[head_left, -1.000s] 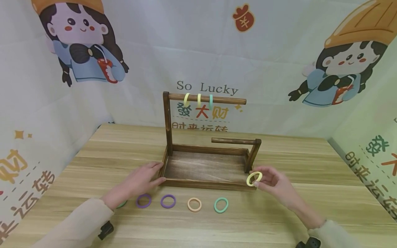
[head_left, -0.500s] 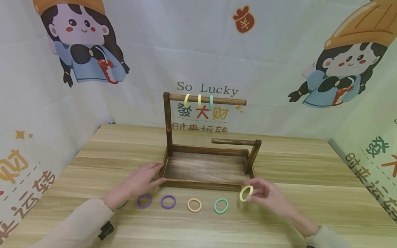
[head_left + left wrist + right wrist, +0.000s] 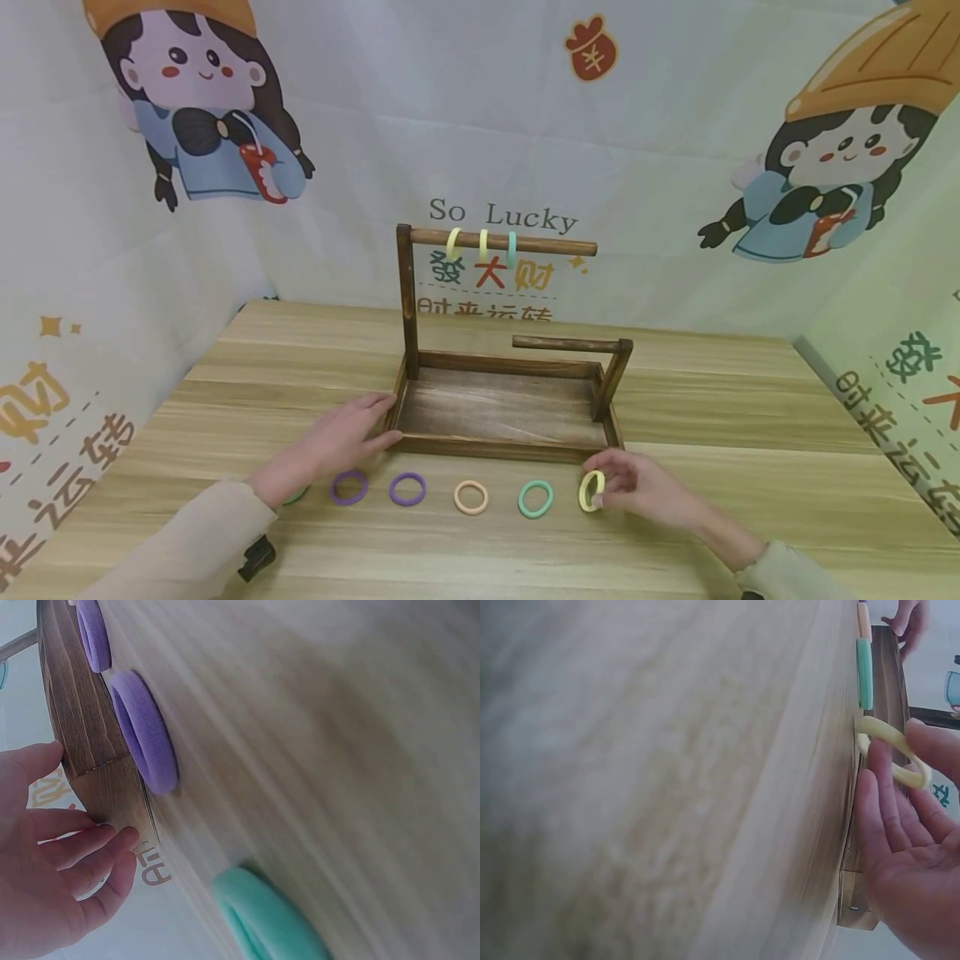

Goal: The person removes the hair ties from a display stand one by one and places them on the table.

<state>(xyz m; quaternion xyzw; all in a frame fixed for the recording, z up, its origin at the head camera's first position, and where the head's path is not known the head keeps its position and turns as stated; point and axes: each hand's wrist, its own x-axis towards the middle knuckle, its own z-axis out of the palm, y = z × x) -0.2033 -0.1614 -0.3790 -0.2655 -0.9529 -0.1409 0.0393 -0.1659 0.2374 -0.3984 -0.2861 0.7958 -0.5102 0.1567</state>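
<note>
A yellow hair tie (image 3: 592,492) stands tilted at the tray's front right, its lower edge at the tabletop. My right hand (image 3: 645,487) pinches it between thumb and fingers, which the right wrist view shows around the yellow band (image 3: 889,731). At the other end, my left hand (image 3: 348,433) rests against the left front corner of a dark wooden tray rack (image 3: 502,448), fingers extended. In a row before the tray lie a mint hair tie (image 3: 536,499), a peach hair tie (image 3: 471,497) and two purple hair ties (image 3: 407,489). A green hair tie (image 3: 270,915) is mostly hidden by my left arm in the head view.
The rack's tall left post carries a long upper bar (image 3: 555,245), on which two yellow hair ties and one mint hair tie (image 3: 512,250) hang. A shorter lower bar (image 3: 566,342) points left from the right post. Behind the wooden table (image 3: 712,400) hangs a printed cloth (image 3: 480,125).
My right hand has brought the yellow hair tie from beside the tray's right front corner down and toward me, to the tabletop right of the mint one. The left hand stays put.
</note>
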